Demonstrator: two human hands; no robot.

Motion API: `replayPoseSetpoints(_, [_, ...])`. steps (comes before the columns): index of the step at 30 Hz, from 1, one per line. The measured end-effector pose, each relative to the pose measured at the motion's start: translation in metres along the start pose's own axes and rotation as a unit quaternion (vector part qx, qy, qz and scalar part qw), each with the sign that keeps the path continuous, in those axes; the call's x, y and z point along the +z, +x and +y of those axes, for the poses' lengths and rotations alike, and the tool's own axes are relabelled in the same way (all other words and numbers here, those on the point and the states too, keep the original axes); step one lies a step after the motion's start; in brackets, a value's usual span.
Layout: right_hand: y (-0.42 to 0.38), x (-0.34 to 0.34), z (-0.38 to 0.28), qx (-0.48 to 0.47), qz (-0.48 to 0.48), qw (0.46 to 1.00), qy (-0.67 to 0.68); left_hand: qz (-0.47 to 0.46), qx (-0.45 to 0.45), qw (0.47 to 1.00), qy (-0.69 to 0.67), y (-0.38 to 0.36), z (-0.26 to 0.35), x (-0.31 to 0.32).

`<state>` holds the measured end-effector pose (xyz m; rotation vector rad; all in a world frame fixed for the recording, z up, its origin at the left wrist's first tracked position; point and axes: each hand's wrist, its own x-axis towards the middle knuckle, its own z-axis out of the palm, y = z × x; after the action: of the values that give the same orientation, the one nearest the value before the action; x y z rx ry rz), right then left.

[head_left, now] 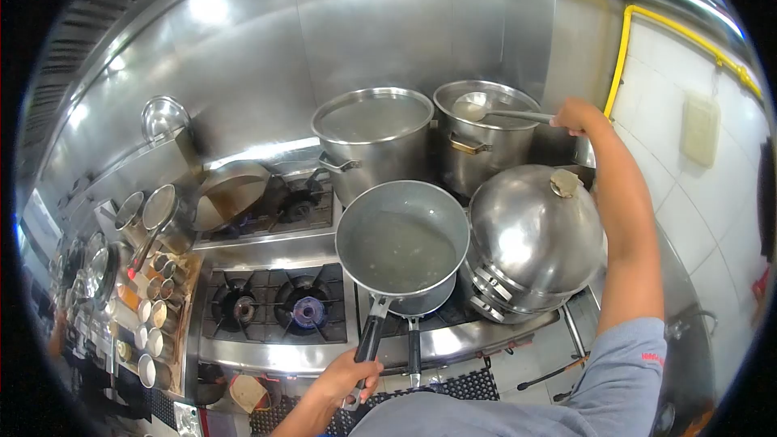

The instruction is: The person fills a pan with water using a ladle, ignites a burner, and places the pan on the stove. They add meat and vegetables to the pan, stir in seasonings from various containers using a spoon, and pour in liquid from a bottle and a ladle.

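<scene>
Over stove, hands gripping pan (402, 247), ladle (486, 109).

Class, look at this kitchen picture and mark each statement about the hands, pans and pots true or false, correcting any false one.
1. The left hand holds the saucepan by its handle. True.
2. The saucepan is dry and empty. False: it holds a shallow, cloudy liquid.
3. The right hand holds a ladle over the rear right stockpot. True.
4. The domed lid lies left of the saucepan. False: it lies to its right.
5. The large stockpot behind the saucepan is covered by a flat lid. True.
</scene>
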<state>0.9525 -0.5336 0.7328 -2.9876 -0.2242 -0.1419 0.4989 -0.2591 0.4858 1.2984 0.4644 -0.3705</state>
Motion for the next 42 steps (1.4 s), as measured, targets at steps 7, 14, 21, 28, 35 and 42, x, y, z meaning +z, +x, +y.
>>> replayPoseSetpoints(7, [0.03, -0.012, 0.028, 0.051, -0.11, 0.986, 0.112, 0.054, -0.004, 0.998, -0.034, -0.032, -0.029, -0.006])
replayPoseSetpoints(14, [-0.027, -0.058, 0.013, 0.016, -0.088, 0.994, 0.061, 0.124, 0.011, 0.988, -0.091, -0.041, -0.074, -0.026])
replayPoseSetpoints(21, [-0.092, -0.078, 0.011, -0.043, -0.085, 0.993, 0.073, 0.115, 0.051, 0.987, -0.104, -0.042, -0.12, -0.084])
replayPoseSetpoints(28, [-0.181, -0.017, -0.019, -0.055, -0.129, 0.986, 0.087, 0.145, 0.058, 0.983, -0.094, -0.045, -0.17, -0.162])
replayPoseSetpoints(35, [-0.253, 0.104, -0.096, -0.058, -0.225, 0.965, 0.123, 0.137, 0.052, 0.982, -0.121, -0.019, -0.22, -0.226])
replayPoseSetpoints(42, [-0.311, 0.222, -0.187, -0.102, -0.24, 0.963, 0.065, 0.111, 0.059, 0.982, -0.139, 0.004, -0.252, -0.264])
